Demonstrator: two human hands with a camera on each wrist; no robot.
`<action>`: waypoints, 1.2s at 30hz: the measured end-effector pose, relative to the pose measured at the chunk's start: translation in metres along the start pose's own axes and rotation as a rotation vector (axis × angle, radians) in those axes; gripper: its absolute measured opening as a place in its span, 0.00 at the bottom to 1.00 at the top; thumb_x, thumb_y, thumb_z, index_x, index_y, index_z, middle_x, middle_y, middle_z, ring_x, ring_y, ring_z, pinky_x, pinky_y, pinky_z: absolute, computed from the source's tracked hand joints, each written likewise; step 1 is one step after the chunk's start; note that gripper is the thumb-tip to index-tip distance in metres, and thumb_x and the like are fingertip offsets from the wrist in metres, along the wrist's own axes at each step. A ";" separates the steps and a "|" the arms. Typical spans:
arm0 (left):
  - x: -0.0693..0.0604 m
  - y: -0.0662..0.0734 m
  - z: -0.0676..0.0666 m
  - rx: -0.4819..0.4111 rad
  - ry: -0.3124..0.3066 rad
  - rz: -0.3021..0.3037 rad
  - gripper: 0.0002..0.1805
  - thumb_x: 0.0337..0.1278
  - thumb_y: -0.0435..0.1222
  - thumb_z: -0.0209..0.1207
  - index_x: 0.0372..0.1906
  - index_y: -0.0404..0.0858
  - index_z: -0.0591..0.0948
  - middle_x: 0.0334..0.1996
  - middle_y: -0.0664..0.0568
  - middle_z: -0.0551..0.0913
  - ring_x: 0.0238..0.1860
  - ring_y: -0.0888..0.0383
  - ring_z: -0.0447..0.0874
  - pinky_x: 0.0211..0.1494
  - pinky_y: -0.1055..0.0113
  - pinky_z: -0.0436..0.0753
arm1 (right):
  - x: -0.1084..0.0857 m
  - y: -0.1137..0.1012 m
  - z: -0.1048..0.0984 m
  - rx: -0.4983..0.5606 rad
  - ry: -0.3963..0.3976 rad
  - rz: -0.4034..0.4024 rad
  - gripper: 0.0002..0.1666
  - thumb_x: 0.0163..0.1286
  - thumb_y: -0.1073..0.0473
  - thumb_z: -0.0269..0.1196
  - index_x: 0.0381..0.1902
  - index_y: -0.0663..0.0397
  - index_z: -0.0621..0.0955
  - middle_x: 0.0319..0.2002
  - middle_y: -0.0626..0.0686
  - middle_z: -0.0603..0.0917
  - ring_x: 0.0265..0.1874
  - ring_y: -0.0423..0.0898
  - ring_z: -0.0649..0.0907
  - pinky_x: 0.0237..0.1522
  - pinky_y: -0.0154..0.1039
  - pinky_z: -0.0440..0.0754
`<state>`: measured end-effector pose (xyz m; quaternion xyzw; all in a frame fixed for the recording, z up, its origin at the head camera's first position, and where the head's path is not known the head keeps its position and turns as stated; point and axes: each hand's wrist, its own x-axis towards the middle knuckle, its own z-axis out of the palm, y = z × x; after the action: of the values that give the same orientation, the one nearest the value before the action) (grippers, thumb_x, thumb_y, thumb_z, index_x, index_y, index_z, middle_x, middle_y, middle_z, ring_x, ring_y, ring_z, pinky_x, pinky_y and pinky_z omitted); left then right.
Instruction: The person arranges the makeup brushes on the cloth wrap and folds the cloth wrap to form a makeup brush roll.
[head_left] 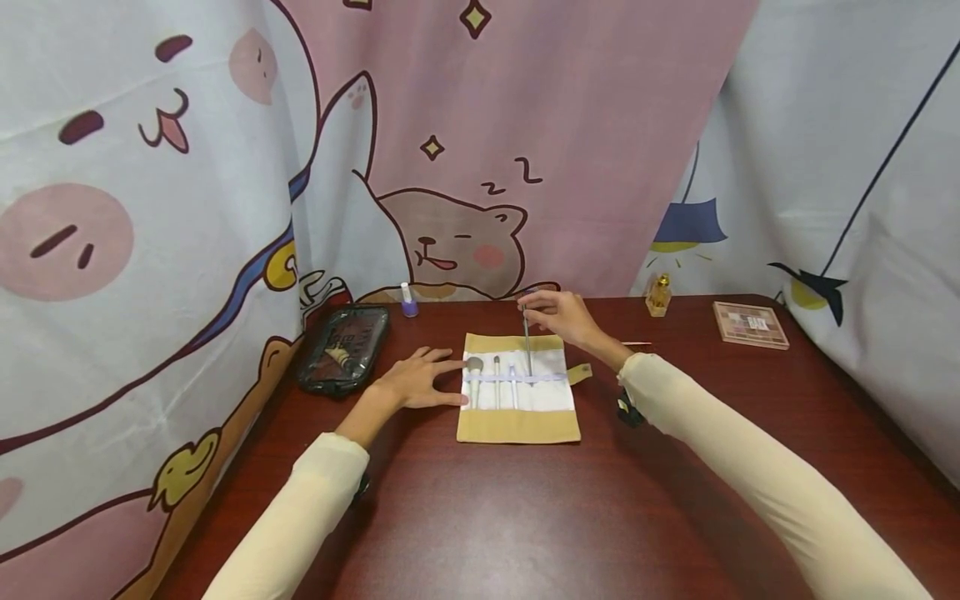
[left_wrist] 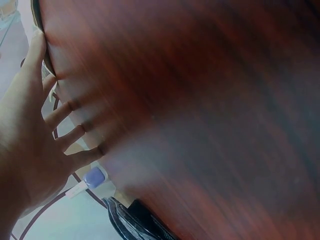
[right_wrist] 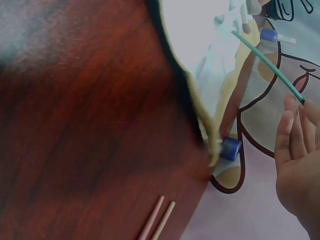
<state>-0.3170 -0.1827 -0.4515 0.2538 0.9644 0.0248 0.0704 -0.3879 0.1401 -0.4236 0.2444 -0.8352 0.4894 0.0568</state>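
Note:
A yellow-edged cloth brush roll lies unrolled on the table, with several brushes under its lilac band, among them a wide-headed brush at the left. The left hand rests at the roll's left edge, fingers spread and straight; in the left wrist view the hand touches that edge. Above the roll's right part, the right hand pinches the upper end of a thin brush, whose lower end is at the band. The right wrist view shows the hand holding the thin brush.
A black clear-topped pouch and a purple nail polish bottle stand or lie at the left. Toward the right are a perfume bottle, a palette and thin sticks beyond the right wrist. A printed curtain hangs behind.

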 end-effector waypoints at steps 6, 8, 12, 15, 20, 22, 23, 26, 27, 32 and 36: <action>-0.001 -0.001 0.000 -0.007 0.011 0.011 0.47 0.55 0.76 0.56 0.78 0.65 0.67 0.80 0.51 0.61 0.80 0.42 0.56 0.66 0.34 0.72 | -0.008 0.007 0.005 -0.011 -0.019 0.024 0.14 0.72 0.64 0.69 0.55 0.57 0.88 0.49 0.62 0.90 0.43 0.55 0.91 0.42 0.57 0.87; 0.000 -0.002 0.000 -0.006 0.016 0.015 0.46 0.55 0.76 0.56 0.78 0.65 0.67 0.80 0.51 0.61 0.80 0.42 0.56 0.66 0.34 0.72 | -0.012 0.010 0.006 -0.038 -0.034 0.019 0.14 0.73 0.63 0.68 0.55 0.57 0.88 0.49 0.61 0.90 0.44 0.54 0.91 0.43 0.52 0.88; 0.001 -0.002 0.001 -0.005 0.024 0.018 0.46 0.55 0.76 0.56 0.78 0.64 0.67 0.80 0.51 0.62 0.79 0.42 0.57 0.65 0.34 0.73 | -0.018 0.017 0.009 -0.106 -0.064 0.004 0.15 0.73 0.62 0.68 0.56 0.57 0.88 0.48 0.58 0.91 0.45 0.52 0.91 0.41 0.45 0.89; 0.000 -0.001 0.001 -0.001 0.019 0.016 0.47 0.55 0.76 0.56 0.79 0.65 0.67 0.80 0.51 0.61 0.80 0.42 0.56 0.66 0.35 0.72 | -0.023 0.022 0.010 -0.139 -0.097 0.011 0.16 0.72 0.61 0.69 0.56 0.58 0.88 0.46 0.56 0.91 0.42 0.51 0.92 0.37 0.42 0.88; 0.000 0.000 -0.001 0.001 0.016 0.014 0.46 0.56 0.76 0.55 0.79 0.65 0.67 0.80 0.52 0.61 0.80 0.43 0.56 0.66 0.34 0.72 | -0.032 0.027 0.012 -0.177 -0.147 0.022 0.16 0.71 0.59 0.71 0.54 0.58 0.89 0.47 0.54 0.91 0.45 0.49 0.91 0.39 0.40 0.88; 0.000 0.000 -0.001 -0.001 0.013 0.013 0.46 0.56 0.77 0.54 0.79 0.65 0.66 0.80 0.52 0.61 0.80 0.42 0.56 0.67 0.34 0.72 | -0.035 0.027 0.012 -0.189 -0.153 0.016 0.16 0.70 0.59 0.72 0.53 0.59 0.89 0.47 0.54 0.91 0.48 0.49 0.90 0.44 0.43 0.88; 0.000 0.000 -0.001 -0.002 0.012 0.013 0.46 0.55 0.77 0.54 0.79 0.66 0.66 0.81 0.52 0.61 0.80 0.43 0.55 0.67 0.34 0.71 | -0.036 0.028 0.013 -0.197 -0.151 0.012 0.15 0.70 0.59 0.72 0.52 0.58 0.90 0.47 0.54 0.91 0.49 0.49 0.90 0.46 0.45 0.87; 0.000 0.000 -0.001 -0.003 0.009 0.012 0.46 0.56 0.77 0.54 0.79 0.66 0.66 0.81 0.52 0.61 0.80 0.43 0.55 0.67 0.34 0.71 | -0.040 0.028 0.014 -0.217 -0.147 -0.013 0.13 0.70 0.59 0.72 0.50 0.58 0.90 0.45 0.53 0.91 0.48 0.49 0.90 0.49 0.49 0.86; 0.000 0.000 -0.001 -0.003 0.010 0.013 0.46 0.56 0.77 0.54 0.79 0.66 0.66 0.81 0.52 0.61 0.80 0.43 0.55 0.67 0.34 0.71 | -0.041 0.028 0.014 -0.226 -0.145 -0.020 0.13 0.69 0.59 0.72 0.49 0.57 0.91 0.44 0.53 0.92 0.47 0.48 0.90 0.49 0.49 0.86; 0.000 -0.001 0.000 -0.007 0.012 0.013 0.46 0.55 0.77 0.54 0.79 0.66 0.66 0.81 0.51 0.61 0.80 0.43 0.55 0.67 0.34 0.71 | -0.047 0.028 0.015 -0.243 -0.168 -0.046 0.11 0.69 0.60 0.72 0.48 0.55 0.91 0.44 0.51 0.92 0.46 0.48 0.91 0.51 0.52 0.85; 0.000 -0.001 0.000 -0.008 0.010 0.009 0.46 0.56 0.77 0.54 0.79 0.66 0.66 0.81 0.51 0.61 0.80 0.43 0.55 0.67 0.34 0.71 | -0.050 0.028 0.015 -0.238 -0.206 -0.035 0.12 0.70 0.59 0.72 0.50 0.53 0.91 0.45 0.50 0.92 0.47 0.46 0.90 0.53 0.52 0.85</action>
<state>-0.3172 -0.1836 -0.4517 0.2577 0.9635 0.0301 0.0663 -0.3546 0.1565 -0.4700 0.2992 -0.8843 0.3585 0.0079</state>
